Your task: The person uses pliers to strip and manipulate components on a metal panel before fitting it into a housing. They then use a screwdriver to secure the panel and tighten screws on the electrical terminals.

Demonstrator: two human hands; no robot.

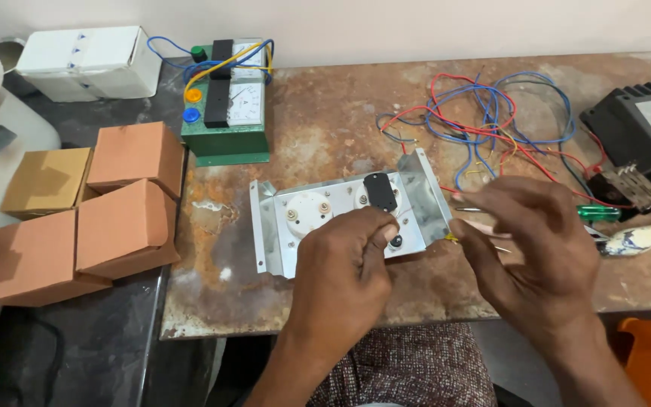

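Note:
A bent sheet-metal panel [273,226] lies face down on the rusty table [325,128], with two round white meter backs [307,211] and a black block [380,190] mounted on it. My left hand [344,267] rests over the panel's near edge and pinches a thin wire between thumb and forefinger beside the black block. My right hand [529,241] hovers just right of the panel, its fingers curled around a thin tool or wire with a yellow tip [452,238]; what it holds is partly hidden.
A tangle of red and blue wires [484,120] lies behind the panel. A green meter box [227,105] stands at the back left beside a white box [88,60]. Several cardboard boxes [114,218] sit left. A black casing [642,128] and green-handled screwdriver [597,212] lie right.

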